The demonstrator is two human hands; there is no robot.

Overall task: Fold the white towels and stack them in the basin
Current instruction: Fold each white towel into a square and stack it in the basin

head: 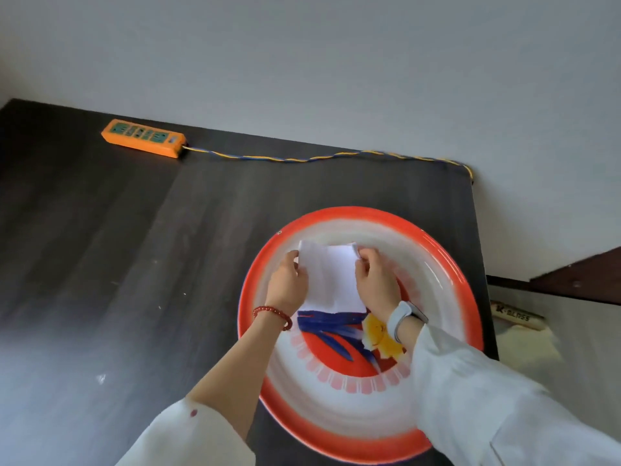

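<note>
A folded white towel (pixel 329 277) sits inside the round red-rimmed basin (pixel 447 264), over its painted bottom. My left hand (pixel 287 284) grips the towel's left edge. On the towel's right edge, my right hand (pixel 374 280) pinches the fold. The basin stands on the dark table (pixel 134 264) near its right edge. The towel's underside and anything beneath it are hidden.
An orange power strip (pixel 142 137) lies at the table's far left, its yellow-blue cord (pixel 319 158) running along the back edge by the wall. Right of the table, a lower surface holds a labelled cylinder (pixel 515 317) and a dark brown furniture edge (pixel 578 280).
</note>
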